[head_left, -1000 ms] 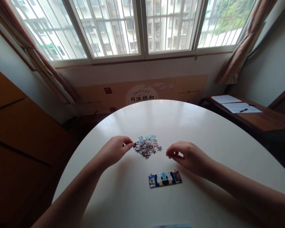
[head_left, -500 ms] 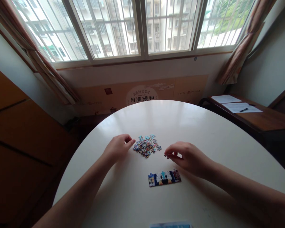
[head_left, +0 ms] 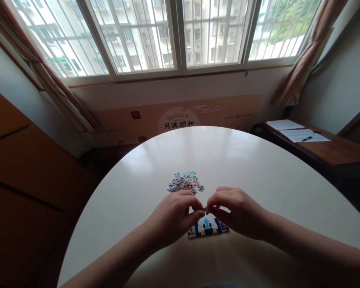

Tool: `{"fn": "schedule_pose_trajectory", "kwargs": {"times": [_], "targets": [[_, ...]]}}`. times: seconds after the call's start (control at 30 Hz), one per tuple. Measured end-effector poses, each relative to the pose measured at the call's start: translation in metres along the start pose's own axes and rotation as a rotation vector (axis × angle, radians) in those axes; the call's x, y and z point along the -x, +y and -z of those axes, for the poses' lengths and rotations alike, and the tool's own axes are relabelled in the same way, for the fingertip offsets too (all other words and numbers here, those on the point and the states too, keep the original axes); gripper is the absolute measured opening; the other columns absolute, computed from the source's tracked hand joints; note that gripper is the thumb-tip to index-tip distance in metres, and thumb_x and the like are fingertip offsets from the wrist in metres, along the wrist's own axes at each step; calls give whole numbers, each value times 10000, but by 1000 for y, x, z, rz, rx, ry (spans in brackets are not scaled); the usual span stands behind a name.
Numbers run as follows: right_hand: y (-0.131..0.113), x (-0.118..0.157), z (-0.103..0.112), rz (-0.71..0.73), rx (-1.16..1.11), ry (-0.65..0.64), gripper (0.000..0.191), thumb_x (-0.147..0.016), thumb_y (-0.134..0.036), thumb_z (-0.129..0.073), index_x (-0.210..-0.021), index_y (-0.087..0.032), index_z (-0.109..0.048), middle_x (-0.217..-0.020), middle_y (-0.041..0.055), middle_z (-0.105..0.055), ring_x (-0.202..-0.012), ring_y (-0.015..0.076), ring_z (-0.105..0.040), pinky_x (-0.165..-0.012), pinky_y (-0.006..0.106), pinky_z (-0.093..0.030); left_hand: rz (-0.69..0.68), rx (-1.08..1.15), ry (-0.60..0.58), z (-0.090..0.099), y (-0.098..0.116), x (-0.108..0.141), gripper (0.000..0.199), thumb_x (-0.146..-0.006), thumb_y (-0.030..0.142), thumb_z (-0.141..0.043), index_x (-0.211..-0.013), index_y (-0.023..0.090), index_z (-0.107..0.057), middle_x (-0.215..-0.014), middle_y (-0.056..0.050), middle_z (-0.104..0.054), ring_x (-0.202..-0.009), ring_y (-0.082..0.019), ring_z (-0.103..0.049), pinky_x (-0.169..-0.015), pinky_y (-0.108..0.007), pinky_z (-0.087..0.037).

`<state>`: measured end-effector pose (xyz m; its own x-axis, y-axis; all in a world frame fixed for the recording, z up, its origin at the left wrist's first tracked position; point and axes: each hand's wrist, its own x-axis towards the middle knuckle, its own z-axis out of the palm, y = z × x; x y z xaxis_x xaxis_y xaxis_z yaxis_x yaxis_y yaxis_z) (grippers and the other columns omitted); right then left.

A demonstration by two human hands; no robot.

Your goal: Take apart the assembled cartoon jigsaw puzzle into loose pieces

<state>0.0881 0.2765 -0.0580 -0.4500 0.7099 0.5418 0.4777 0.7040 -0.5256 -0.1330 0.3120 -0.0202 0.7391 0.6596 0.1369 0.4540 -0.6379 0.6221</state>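
Observation:
Above the far edge of the partly joined jigsaw puzzle (head_left: 209,228), my two hands meet at a small puzzle piece (head_left: 206,210). My right hand (head_left: 238,204) pinches it from the right between thumb and fingers. From the left, my left hand (head_left: 177,216) closes thumb and forefinger on the same piece. The joined strip shows a blue cartoon face with eyes and a dark nose; my left hand covers its upper left part. Just beyond my hands lies a heap of loose puzzle pieces (head_left: 184,182), its near side partly hidden by my left hand.
Everything lies on a round white table (head_left: 114,192). To the right, a brown wooden desk (head_left: 348,146) bears paper sheets (head_left: 291,135) and a pen (head_left: 307,139). Behind the table are a printed cardboard panel (head_left: 150,116) and a barred window (head_left: 180,36) with curtains.
My left hand has come from beside the heap, rightward and nearer, to the piece in my right hand. My right hand has shifted slightly nearer. The blue item at the bottom edge has mostly left view.

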Motion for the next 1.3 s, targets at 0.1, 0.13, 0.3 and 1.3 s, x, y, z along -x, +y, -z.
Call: {"fn": "schedule_pose_trajectory", "kwargs": {"times": [0.1,0.13,0.3,1.3], "targets": [[-1,1,-4,2,3,-11,185,-996,-265,-533,-889,-170,-649,-707,11,-611,-653,90,-534,-613,219,-404,-15,-1,-15,2,-4,-2,100,-896,198,-639,-824,192,-708,-797,-16,-654,-734,-145,-601,-674,-271,-475],[-1,1,-4,-3,5,-9,171,-993,-268,-539,-905,-173,-651,-716,11,-613,-652,89,-535,-614,218,-406,-12,-5,-13,4,-4,-2,102,-895,188,-634,-824,191,-707,-801,-17,-658,-737,-146,-601,-675,-270,-473],[-3,-1,2,-34,13,4,141,-964,-213,-551,-1056,-187,-655,-900,42,-685,-760,103,-604,-693,229,-470,61,-88,113,26,-16,-2,168,-927,237,-574,-852,192,-717,-835,-29,-676,-708,-148,-585,-671,-281,-457],[-2,0,10,135,161,-370,161,-922,-239,-563,-1024,-252,-687,-851,3,-649,-754,119,-513,-667,254,-355,87,-468,-323,20,11,11,101,-879,283,-642,-844,205,-696,-888,-24,-678,-806,-212,-653,-684,-316,-448]]}}
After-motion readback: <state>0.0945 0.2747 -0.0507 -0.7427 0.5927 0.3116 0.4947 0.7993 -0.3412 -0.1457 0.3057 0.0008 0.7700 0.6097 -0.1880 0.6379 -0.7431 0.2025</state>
